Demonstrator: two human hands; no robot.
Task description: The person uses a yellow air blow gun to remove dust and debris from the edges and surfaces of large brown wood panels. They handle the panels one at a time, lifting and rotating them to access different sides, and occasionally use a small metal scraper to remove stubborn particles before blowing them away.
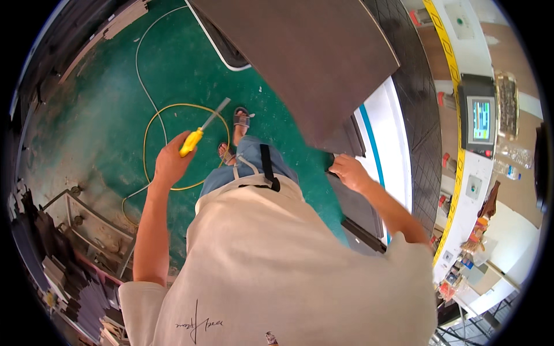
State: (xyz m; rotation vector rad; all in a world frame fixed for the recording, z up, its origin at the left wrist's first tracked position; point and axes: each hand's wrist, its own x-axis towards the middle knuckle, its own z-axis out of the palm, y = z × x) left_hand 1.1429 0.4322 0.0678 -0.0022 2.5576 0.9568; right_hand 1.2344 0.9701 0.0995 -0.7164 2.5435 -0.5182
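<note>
Open green floor (107,124) lies below the left hand (171,162), grip wrapped round a scraper (191,142); right hand (350,172), near brown panel (311,63) edge, unclear.

A person's left hand (172,160) grips a yellow-handled, flat-bladed tool (191,142) above a green floor (101,124) where a yellow hose (145,135) lies looped. The right hand (350,172), fingers curled, is near a large brown board (323,63).

An industrial workshop, apparently for sheet or board work. Indications: a scuffed green-coated floor (202,63); a large brown panel (311,57) beside machinery with a lit control screen (480,120); yellow-and-black marking tape (453,63); a looped yellow hose (145,145); a metal trolley frame (98,214); stacked strips (95,297); and a yellow-handled, flat-bladed hand tool (192,142).
</note>
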